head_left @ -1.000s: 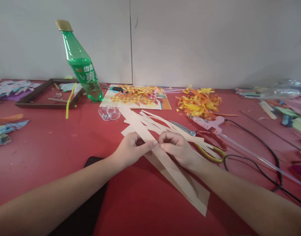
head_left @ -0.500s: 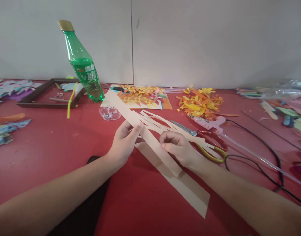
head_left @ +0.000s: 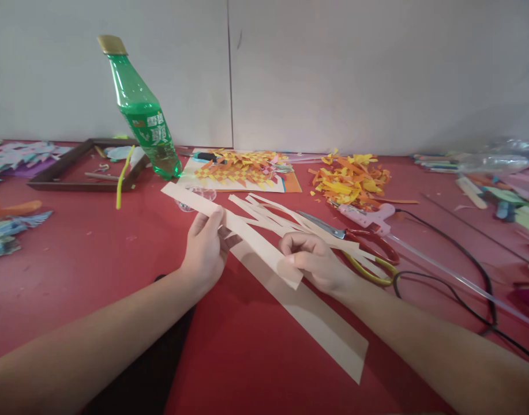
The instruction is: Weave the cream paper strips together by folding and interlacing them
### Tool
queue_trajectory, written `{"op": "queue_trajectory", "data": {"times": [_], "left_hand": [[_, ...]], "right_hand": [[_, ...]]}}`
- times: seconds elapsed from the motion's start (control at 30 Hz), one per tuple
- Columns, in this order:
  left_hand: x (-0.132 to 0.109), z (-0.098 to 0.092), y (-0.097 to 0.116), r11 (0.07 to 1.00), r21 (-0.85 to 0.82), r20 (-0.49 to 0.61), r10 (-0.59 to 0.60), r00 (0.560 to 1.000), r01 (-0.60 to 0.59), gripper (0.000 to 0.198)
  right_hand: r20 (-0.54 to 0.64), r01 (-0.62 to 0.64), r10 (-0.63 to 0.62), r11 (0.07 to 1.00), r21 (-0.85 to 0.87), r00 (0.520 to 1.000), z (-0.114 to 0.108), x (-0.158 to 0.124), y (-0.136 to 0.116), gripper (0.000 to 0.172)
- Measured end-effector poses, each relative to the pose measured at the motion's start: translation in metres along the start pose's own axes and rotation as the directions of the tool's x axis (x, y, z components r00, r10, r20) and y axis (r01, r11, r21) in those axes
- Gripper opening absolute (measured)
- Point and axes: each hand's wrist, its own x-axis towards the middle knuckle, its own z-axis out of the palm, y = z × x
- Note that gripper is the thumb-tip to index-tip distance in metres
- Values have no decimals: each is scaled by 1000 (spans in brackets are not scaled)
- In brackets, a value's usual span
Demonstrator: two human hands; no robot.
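My left hand pinches a long beige paper strip between thumb and fingers and holds it lifted above the red table. The strip runs from upper left down to the right, over a wider beige strip that lies flat. My right hand is curled, its fingers closed on the stack of beige strips just right of the lifted one. Red-handled scissors lie right behind my right hand.
A green plastic bottle stands at the back left beside a dark wooden frame. A woven orange-yellow paper mat, a heap of paper scraps, a pink glue gun and black cables lie behind and to the right.
My left hand has pulled one beige strip out of the stack and carried it up and to the left. My right hand stayed on the remaining strips.
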Motion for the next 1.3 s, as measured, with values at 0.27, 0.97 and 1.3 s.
{"op": "queue_trajectory", "data": {"times": [0.27, 0.97, 1.3], "left_hand": [[3, 0, 2, 999, -23, -69, -25, 997, 23, 27], [-13, 3, 6, 910, 290, 396, -395, 829, 296, 24], [-28, -2, 3, 830, 548, 660, -505, 557, 103, 34]], "right_hand": [[-13, 13, -11, 993, 117, 1000, 1, 0, -1, 5], [-4, 51, -52, 954, 297, 999, 2, 6, 2, 28], [-54, -48, 61, 977, 208, 997, 4, 2, -4, 29]]}}
